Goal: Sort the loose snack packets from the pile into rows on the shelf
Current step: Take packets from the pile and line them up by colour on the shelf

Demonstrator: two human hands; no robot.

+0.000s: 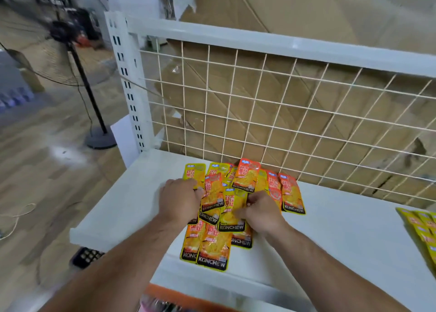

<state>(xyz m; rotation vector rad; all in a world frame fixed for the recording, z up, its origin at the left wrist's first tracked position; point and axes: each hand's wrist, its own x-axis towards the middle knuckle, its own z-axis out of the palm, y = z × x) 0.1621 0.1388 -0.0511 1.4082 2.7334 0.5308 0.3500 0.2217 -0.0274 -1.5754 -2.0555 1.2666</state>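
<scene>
A pile of several yellow and orange snack packets (245, 179) marked KONCHEW lies on the white shelf (122, 205), close to the wire mesh back. My left hand (179, 199) rests on the pile's left side, its fingers curled over the edge of a yellow packet (193, 173). My right hand (262, 213) sits on the middle of the pile, fingers curled and pinching a yellow packet (232, 217). Two orange packets (213, 248) lie nearest me at the front edge.
A row of yellow packets (422, 231) lies at the shelf's far right. White wire mesh (271, 113) backs the shelf, with cardboard behind it. A standing fan (94, 113) is on the wooden floor to the left. A lower shelf shows below.
</scene>
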